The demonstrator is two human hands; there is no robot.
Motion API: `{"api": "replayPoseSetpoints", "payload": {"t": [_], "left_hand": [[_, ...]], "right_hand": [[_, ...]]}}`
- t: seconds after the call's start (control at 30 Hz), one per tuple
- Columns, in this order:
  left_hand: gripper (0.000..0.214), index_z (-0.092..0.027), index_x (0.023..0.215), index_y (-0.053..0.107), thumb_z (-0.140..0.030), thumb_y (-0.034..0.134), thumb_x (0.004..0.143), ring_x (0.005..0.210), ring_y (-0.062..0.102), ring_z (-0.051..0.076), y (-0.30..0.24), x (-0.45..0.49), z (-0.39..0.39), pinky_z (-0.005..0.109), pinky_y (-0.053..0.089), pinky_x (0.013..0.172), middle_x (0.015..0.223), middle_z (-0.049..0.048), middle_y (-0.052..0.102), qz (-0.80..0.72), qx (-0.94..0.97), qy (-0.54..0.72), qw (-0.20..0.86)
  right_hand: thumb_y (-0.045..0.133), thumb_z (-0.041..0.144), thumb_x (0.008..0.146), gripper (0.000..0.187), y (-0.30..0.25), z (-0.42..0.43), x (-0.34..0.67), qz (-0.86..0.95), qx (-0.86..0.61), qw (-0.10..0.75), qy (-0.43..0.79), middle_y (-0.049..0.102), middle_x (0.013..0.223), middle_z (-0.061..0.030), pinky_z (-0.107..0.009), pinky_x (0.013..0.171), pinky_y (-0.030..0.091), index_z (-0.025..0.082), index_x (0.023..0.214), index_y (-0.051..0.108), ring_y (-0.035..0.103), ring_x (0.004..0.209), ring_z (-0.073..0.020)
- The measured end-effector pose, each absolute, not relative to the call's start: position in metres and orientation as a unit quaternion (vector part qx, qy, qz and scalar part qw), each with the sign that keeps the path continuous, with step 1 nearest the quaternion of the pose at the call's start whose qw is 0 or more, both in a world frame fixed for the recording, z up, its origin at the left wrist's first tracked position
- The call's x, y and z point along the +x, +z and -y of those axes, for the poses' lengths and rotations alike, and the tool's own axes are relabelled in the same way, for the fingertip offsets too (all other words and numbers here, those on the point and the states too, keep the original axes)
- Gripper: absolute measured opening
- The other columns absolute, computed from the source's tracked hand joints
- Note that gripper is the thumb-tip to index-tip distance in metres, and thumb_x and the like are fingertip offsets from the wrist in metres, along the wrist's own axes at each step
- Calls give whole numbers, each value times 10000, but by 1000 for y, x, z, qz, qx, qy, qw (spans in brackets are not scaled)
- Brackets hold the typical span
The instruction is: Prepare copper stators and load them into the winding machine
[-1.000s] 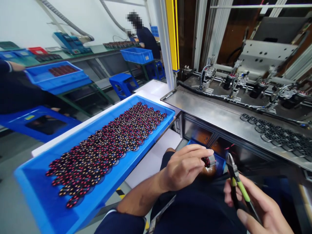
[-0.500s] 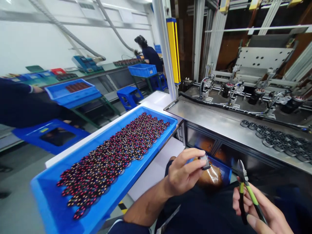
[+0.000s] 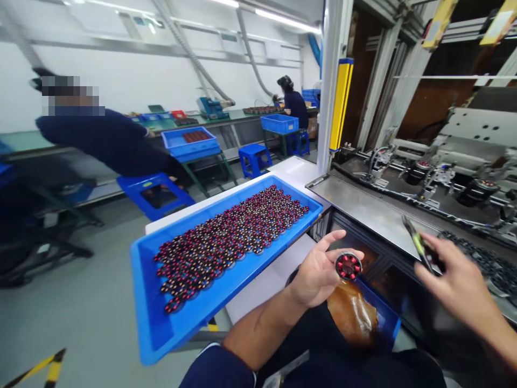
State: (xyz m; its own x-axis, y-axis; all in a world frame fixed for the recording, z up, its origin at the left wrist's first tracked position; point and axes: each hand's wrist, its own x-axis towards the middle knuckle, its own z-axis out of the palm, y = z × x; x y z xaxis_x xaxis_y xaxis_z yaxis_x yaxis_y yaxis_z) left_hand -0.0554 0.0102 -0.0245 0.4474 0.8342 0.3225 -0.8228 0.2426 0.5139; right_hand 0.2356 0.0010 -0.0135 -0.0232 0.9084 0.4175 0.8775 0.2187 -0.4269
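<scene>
Left hand (image 3: 319,272): holding a round red-wound stator (image 3: 348,265) at the fingertips, face up.
Right hand (image 3: 460,280): gripping cutters (image 3: 416,242), hovering over the steel bench (image 3: 363,207).
Blue tray (image 3: 155,328): sitting left of both hands, carrying many loose stators (image 3: 230,242).

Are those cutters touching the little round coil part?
Apart: the head view shows the cutters in the right hand, well clear of the coil in the left hand.

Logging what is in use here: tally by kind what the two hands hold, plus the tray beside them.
wound stator, in the left hand: 1
cutters, in the right hand: 1
blue tray, full of stators, too many to count: 1
Total: 3
</scene>
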Motion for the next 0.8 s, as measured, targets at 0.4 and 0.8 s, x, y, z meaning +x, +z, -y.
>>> {"api": "replayPoseSetpoints", "payload": {"t": [0.4, 0.8], "left_hand": [[705, -202, 1172, 578, -190, 952, 574, 806, 710, 123, -34, -111, 7, 210, 527, 738, 950, 44, 756, -83, 276, 597, 749], [693, -183, 1132, 590, -361, 950, 568, 687, 692, 136, -64, -137, 35, 240, 542, 654, 873, 36, 717, -60, 235, 549, 800]], "right_hand": [[618, 412, 824, 360, -45, -209, 224, 785, -593, 147, -98, 688, 955, -210, -417, 775, 452, 105, 990, 708, 620, 904, -292], [618, 356, 927, 180, -145, -10, 190, 798, -589, -95, 83, 706, 947, -80, -329, 849, 538, 195, 914, 699, 683, 893, -214]]}}
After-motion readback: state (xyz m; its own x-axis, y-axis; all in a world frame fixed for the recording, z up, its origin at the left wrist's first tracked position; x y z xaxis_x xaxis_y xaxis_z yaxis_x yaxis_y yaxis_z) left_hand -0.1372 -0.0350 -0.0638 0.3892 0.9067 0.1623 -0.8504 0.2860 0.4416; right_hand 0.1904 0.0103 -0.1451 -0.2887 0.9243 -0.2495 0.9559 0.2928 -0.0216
